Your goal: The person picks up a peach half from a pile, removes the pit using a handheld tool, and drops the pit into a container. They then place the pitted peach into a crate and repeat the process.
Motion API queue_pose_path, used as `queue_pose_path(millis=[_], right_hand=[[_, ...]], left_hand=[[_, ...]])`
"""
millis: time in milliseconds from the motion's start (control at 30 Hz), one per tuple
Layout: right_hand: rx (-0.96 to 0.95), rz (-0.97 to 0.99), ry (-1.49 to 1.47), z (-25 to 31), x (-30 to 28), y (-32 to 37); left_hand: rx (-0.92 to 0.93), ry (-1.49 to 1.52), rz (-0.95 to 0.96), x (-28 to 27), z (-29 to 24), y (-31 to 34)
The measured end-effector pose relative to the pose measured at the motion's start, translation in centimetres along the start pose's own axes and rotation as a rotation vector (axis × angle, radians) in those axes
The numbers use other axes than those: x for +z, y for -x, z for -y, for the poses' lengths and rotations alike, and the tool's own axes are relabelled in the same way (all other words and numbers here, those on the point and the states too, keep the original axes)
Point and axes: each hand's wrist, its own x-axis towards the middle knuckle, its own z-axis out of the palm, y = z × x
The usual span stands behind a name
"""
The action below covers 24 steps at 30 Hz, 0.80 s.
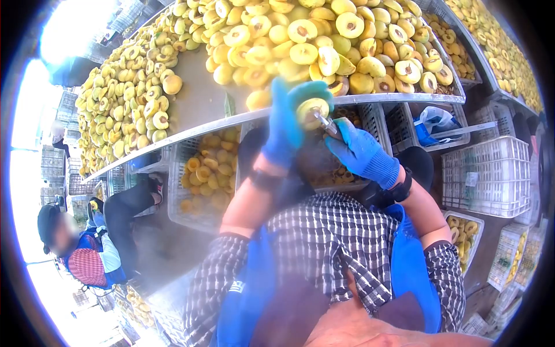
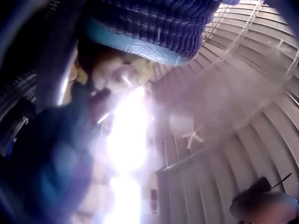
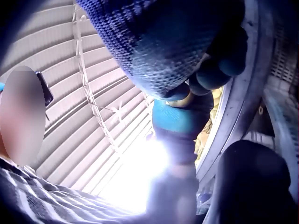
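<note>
My left hand [image 1: 284, 124], in a blue glove, holds a halved yellow peach [image 1: 306, 107] just off the table's near edge, with its cut face turned toward my right hand. My gloved right hand [image 1: 359, 149] grips a slim metal pitting tool [image 1: 329, 127], whose tip meets the middle of the cut face. In the left wrist view the peach half [image 2: 140, 70] shows below the left glove [image 2: 149, 28], partly lost in glare. The right glove [image 3: 173, 51] fills the top of the right wrist view, its curled fingers hiding most of the tool.
A metal-edged table [image 1: 196, 124] bears heaps of halved peaches [image 1: 124, 98]. Beneath its edge stands a crate of peach halves [image 1: 211, 165]. White plastic crates [image 1: 485, 176] stand at right. Another person [image 1: 92, 254] sits at left.
</note>
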Motion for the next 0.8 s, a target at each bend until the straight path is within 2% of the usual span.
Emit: queue_pose_path(millis=[33, 67, 167, 267, 300, 367, 433, 467, 500, 567, 700, 767, 800], right_hand=[[0.006, -0.041, 0.002, -0.5, 0.2, 0.0], [0.015, -0.083, 0.004, -0.9, 0.3, 0.1], [-0.127, -0.091, 0.101, -1.7, 0.4, 0.3], [-0.183, -0.023, 0.34, -1.9, -0.7, 0.4], [-0.241, -0.038, 0.414, -2.1, -0.5, 0.4], [-0.049, -0.032, 0.162, -1.4, 0.7, 0.7], [0.098, -0.08, -0.128, -0.9, 2.5, 0.8], [-0.046, -0.1, -0.054, -1.5, 2.9, 0.8], [-0.19, -0.12, 0.021, -2.0, 3.2, 0.7], [-0.342, -0.139, 0.178, -2.6, 3.2, 0.9], [-0.371, -0.096, 0.352, -3.5, 2.2, 1.1], [-0.107, 0.011, -0.072, -2.3, 1.6, 0.9], [0.172, 0.103, -0.497, -1.3, 1.4, 1.1]], left_hand=[[0.015, 0.169, -0.071, 0.2, 1.0, -0.2], [0.035, 0.093, -0.019, -0.1, 1.4, -0.3], [0.03, -0.092, 0.093, -1.0, 1.3, 0.0], [0.097, -0.469, 0.179, -0.7, 0.0, 0.0], [-0.113, -0.363, 0.183, -1.9, 0.5, -0.8], [0.082, -0.49, 0.121, -0.2, -0.3, -0.3], [0.197, -0.474, 0.018, 0.9, 0.1, 0.2], [0.213, -0.397, -0.051, 1.3, 0.8, 0.2], [0.171, -0.339, -0.081, 1.3, 0.9, 0.1], [0.028, -0.238, -0.106, 1.0, 1.0, -0.1], [-0.283, -0.123, -0.048, 0.1, 1.1, -0.7], [-0.317, -0.087, 0.027, -0.6, 1.3, -1.0], [-0.336, -0.067, 0.063, -0.9, 1.4, -1.0]])
